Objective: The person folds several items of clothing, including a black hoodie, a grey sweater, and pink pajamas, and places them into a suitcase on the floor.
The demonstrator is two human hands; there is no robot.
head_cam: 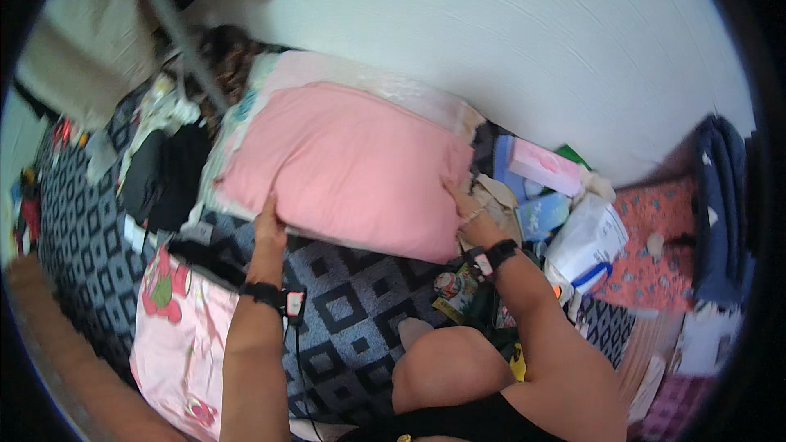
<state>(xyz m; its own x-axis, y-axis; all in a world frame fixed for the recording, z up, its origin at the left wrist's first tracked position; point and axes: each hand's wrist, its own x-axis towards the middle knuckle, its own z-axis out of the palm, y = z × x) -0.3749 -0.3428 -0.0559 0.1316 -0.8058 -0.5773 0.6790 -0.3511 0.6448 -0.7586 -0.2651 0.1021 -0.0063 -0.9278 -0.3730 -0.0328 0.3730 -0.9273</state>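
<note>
A plump pink pillow [362, 166] lies on top of a pale, lace-trimmed pillow or cushion [393, 83], whose far and left edges show. My left hand [269, 224] is at the near left edge of the pink pillow, its fingers partly hidden under or against the fabric. At the pillow's right side is my right hand [470, 215], its fingertips against the cloth. How firmly either hand grips cannot be seen. Each wrist wears a black band with a small device.
Dark diamond-patterned carpet [344, 313] lies below. Left are a pink printed cloth bag [178, 331] and black clothing [166, 172]. To the right sit a pink box [545, 166], a blue packet [543, 216] and a white bag [586, 242]. A pale draped sheet [522, 61] rises behind.
</note>
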